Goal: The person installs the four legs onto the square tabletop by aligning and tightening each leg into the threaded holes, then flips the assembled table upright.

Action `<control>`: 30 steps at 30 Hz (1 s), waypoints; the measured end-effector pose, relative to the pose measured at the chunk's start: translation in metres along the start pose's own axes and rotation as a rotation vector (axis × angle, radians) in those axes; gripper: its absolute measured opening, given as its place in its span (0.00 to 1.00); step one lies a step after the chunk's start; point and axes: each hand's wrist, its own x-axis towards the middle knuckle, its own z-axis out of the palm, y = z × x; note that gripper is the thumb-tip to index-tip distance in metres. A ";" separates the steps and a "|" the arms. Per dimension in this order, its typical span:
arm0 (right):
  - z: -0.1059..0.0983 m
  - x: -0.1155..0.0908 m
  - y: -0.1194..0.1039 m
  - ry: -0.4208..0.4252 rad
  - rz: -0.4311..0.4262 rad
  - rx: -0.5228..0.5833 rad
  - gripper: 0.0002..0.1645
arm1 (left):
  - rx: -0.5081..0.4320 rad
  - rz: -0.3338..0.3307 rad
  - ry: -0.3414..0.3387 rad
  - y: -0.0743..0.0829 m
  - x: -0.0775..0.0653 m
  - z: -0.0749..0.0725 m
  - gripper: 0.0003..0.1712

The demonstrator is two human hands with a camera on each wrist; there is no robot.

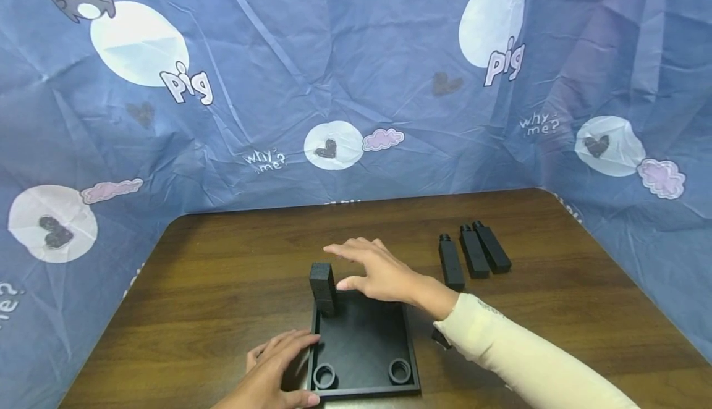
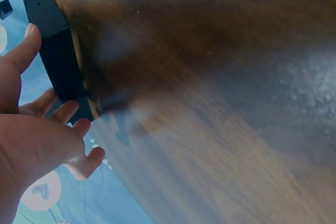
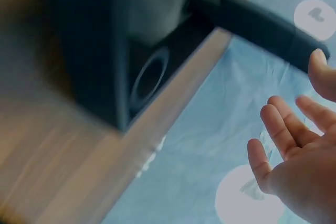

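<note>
A black square board (image 1: 364,341) with a raised rim lies on the table, with ring-shaped sockets (image 1: 400,371) at its two near corners. At its far left corner a black square leg (image 1: 322,288) stands upright; the right wrist view also shows this leg (image 3: 257,24). My left hand (image 1: 278,369) rests against the board's left edge, fingers and thumb spread along it; the left wrist view shows the thumb on the board's side (image 2: 60,56). Beside the leg hovers my right hand (image 1: 378,270), fingers extended and apart, thumb close to the leg's upper part. Whether the thumb touches it, I cannot tell.
Three loose black legs with threaded ends, the nearest one (image 1: 451,262) among them, lie on the brown wooden table (image 1: 239,261) to the right. A small dark thing (image 1: 441,338) shows partly beneath the right sleeve. Blue printed cloth (image 1: 278,88) hangs behind the table.
</note>
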 end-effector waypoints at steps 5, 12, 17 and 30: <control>-0.021 -0.017 0.021 0.091 0.025 -0.004 0.20 | -0.002 0.013 0.016 -0.001 -0.001 0.001 0.46; -0.040 -0.039 0.043 0.122 0.089 -0.004 0.16 | -0.015 -0.003 -0.007 -0.002 -0.001 0.000 0.46; -0.044 -0.055 0.060 0.129 0.095 -0.109 0.18 | 0.003 0.015 0.001 -0.002 0.000 0.001 0.46; -0.051 -0.105 0.107 0.058 0.045 -0.445 0.23 | -0.020 -0.005 -0.024 -0.002 0.000 -0.001 0.47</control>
